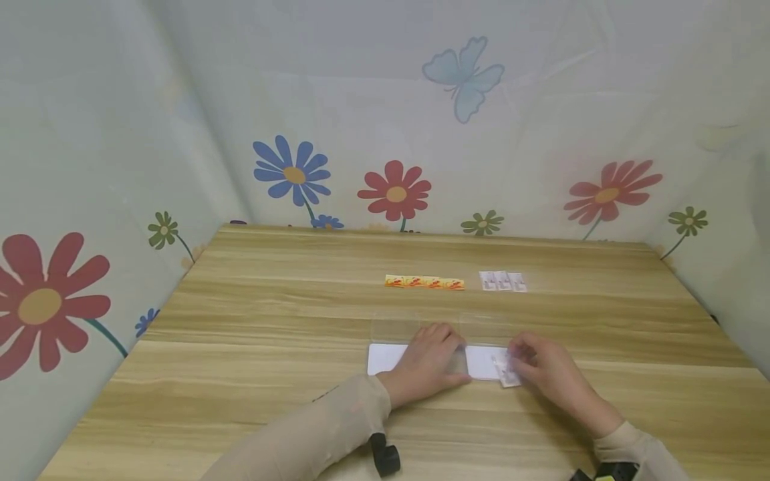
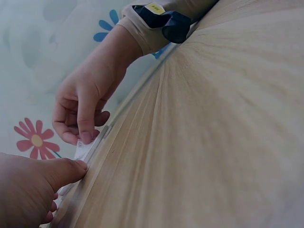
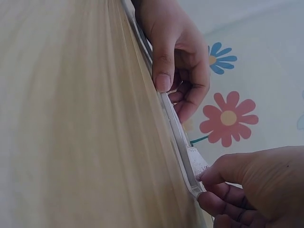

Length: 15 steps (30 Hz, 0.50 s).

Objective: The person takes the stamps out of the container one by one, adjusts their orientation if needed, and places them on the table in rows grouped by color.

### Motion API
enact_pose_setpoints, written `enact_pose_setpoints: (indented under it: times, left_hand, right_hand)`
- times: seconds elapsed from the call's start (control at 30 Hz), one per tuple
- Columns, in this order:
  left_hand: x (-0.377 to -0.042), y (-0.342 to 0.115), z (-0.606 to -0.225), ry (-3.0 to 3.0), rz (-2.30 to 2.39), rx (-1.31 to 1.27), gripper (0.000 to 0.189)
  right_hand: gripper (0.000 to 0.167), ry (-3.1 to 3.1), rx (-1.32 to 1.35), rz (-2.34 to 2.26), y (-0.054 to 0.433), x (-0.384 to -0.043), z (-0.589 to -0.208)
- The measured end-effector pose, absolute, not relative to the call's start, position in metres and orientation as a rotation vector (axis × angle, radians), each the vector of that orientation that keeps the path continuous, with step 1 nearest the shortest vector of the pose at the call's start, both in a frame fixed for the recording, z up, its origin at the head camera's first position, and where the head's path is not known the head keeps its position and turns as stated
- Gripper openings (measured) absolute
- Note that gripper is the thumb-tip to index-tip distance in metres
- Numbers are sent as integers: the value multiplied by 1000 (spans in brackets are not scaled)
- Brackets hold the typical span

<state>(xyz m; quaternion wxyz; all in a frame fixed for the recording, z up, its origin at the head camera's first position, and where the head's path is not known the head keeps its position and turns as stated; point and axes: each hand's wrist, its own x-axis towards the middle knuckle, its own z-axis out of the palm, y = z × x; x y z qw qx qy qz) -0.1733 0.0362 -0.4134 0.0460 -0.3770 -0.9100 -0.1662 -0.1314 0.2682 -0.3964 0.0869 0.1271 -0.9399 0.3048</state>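
A shallow case (image 1: 484, 357) with a white inside lies on the table, its clear flaps (image 1: 394, 327) spread out behind it. My left hand (image 1: 426, 361) holds it across the middle, thumb at the front edge and fingers at the back, hiding part of it. At the case's right end my right hand (image 1: 544, 367) pinches a small pale printed packet (image 1: 505, 373). That packet overlaps the white surface's right front corner. In the right wrist view, the packet (image 3: 195, 159) stands up between thumb and fingers, just past the case's edge.
Farther back lies a row of several small yellow-and-red packets (image 1: 424, 282). To its right are 3 pale purple packets (image 1: 502, 281) side by side. Behind the wooden table (image 1: 271, 280) hangs a flower-printed curtain (image 1: 337, 100).
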Motion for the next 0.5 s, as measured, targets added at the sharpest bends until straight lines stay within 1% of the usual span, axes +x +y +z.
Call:
enact_pose_setpoints:
  times: [0.5]
  left_hand:
    - [-174,35,-415,-2762,-496,-1157,49]
  right_hand:
    - [10,-2789,281,976,270,-133,-393]
